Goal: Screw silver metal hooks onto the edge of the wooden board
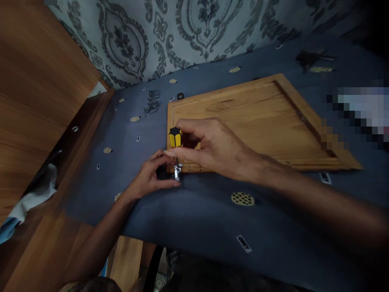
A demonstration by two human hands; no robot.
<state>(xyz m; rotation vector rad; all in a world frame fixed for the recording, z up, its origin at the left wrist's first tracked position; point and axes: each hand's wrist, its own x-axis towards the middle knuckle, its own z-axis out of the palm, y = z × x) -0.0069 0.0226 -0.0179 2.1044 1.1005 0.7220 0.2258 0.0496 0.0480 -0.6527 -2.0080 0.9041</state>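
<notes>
My right hand (pixel 212 146) grips a screwdriver (pixel 175 138) with a yellow and black handle, held upright between thumb and fingers. Its tip points down at a silver metal hinge (pixel 177 173) on the near left corner of a framed wooden cabinet door (pixel 243 117). With thumb and fingers, my left hand (pixel 152 172) steadies this hinge from the left side. The door lies flat on a dark blue patterned cloth (pixel 197 227), and small dark holes show along its near edge. My right hand hides part of the door's left side.
Several small metal pieces (pixel 152 101) lie beyond my left hand. A small black item (pixel 180 96) sits by the door's far left corner. At the far right is a dark tool (pixel 314 59), blurred. Wooden furniture (pixel 39 81) borders the left; a patterned curtain (pixel 197 32) hangs behind.
</notes>
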